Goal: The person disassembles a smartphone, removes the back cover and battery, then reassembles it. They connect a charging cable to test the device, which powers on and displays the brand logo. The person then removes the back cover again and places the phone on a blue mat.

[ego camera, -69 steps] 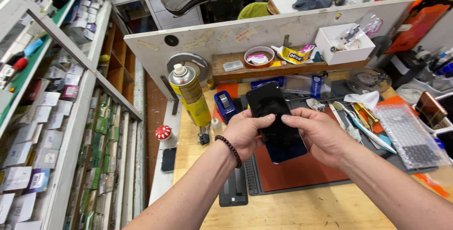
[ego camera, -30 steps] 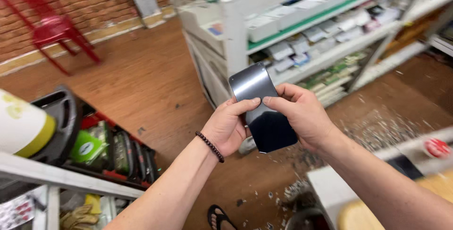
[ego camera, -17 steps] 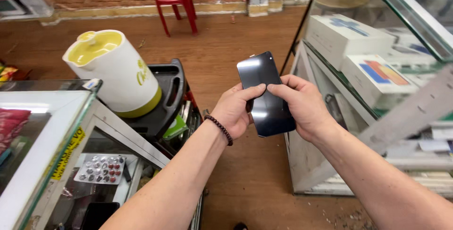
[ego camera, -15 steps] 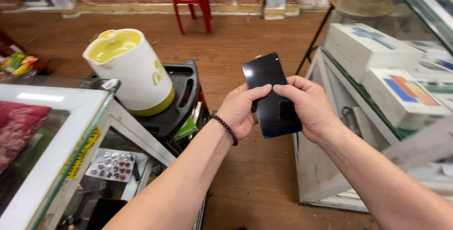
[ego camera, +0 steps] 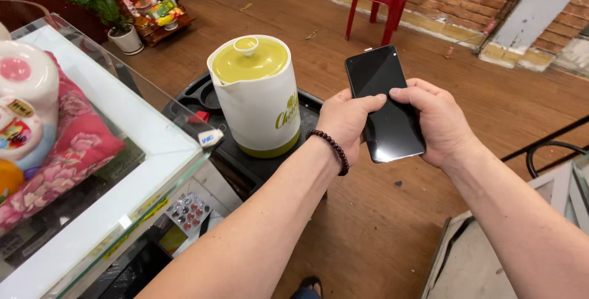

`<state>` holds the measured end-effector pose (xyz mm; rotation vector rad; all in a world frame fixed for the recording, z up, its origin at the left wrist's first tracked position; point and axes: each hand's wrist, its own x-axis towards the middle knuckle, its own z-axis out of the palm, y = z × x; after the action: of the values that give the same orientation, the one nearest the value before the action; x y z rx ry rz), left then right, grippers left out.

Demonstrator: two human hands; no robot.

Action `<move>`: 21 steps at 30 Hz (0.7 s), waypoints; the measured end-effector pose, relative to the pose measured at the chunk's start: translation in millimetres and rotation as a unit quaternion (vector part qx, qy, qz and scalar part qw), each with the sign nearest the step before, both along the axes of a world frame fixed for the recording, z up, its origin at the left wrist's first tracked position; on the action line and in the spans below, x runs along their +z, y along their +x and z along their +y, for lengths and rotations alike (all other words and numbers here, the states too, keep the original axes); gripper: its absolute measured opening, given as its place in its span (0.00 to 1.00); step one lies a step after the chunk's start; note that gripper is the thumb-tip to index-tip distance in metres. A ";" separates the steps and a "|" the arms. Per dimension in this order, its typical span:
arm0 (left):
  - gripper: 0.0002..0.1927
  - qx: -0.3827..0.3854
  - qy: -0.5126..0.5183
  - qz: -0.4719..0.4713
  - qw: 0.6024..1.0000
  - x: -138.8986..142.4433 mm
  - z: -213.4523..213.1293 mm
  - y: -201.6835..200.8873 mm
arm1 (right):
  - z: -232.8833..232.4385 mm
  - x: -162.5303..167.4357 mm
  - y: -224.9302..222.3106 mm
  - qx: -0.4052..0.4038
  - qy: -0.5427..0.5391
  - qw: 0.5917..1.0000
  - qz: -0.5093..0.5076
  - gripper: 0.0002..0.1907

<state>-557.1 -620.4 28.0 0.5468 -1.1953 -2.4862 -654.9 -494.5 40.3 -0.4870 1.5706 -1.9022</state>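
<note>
Two hands hold the black phone (ego camera: 384, 105) above the wooden floor (ego camera: 368, 237): my left hand (ego camera: 348, 121) and right hand (ego camera: 437, 122) are closed on its edges, thumbs on the glass. I should press lightly and keep it level. The white jug (ego camera: 257, 99) on the black tray (ego camera: 245, 164) has its yellow-green lid on, so I cannot see inside.

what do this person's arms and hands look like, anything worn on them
Both forearms are bare, with no sleeves in view. The left hand has a bracelet of small dark round beads around its wrist. The right hand wears nothing: no ring, watch or glove shows. Neither hand is gloved, and the nails are short and unpainted.
</note>
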 end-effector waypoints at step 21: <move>0.10 0.326 0.050 -0.141 0.933 37.1 -65.0 -32.3 | -149.9 -6.2 -62.5 0.199 0.033 0.979 -0.032 0.06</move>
<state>-589.4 -685.4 65.2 1.1475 -0.7914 -1.9362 -717.4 -644.4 34.1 -0.6509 1.3700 -1.5416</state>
